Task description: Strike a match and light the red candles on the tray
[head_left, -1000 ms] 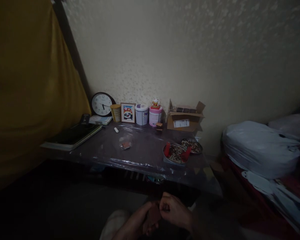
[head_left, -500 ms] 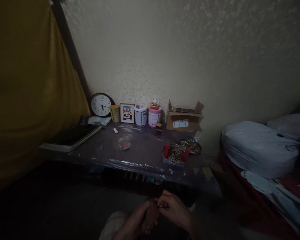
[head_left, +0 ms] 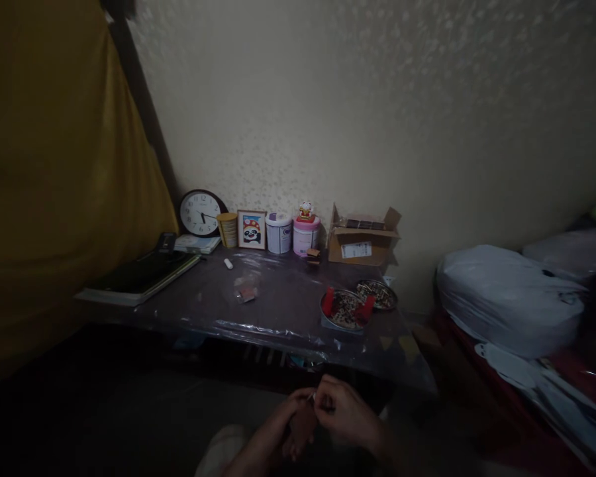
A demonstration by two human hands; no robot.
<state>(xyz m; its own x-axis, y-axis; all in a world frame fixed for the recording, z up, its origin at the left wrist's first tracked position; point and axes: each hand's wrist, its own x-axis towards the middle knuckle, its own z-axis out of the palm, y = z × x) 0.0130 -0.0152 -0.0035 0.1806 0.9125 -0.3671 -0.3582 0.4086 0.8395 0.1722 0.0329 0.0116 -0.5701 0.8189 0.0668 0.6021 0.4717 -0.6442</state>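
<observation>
Low in the dim picture, below the table's front edge, my two hands meet. My left hand [head_left: 283,434] has its fingers curled around a small reddish-brown piece [head_left: 304,424]. My right hand [head_left: 345,416] is pinched at the top of that piece, with a tiny pale bit between its fingertips that I cannot make out. On the table above stands a round tin [head_left: 344,309] with small pieces and two red parts in it, and its lid [head_left: 376,294] lies beside it.
The plastic-covered table [head_left: 288,311] holds a clock [head_left: 199,213], a framed picture [head_left: 251,229], two canisters [head_left: 279,232], a cardboard box [head_left: 361,237], notebooks [head_left: 139,275] and a small bag [head_left: 245,290]. A yellow curtain [head_left: 44,172] hangs left; a white plastic bag [head_left: 509,298] lies right.
Both hands have risen slightly and drawn closer together, the right fingers now pinching at the top of the piece. The view tilted a little upward.
</observation>
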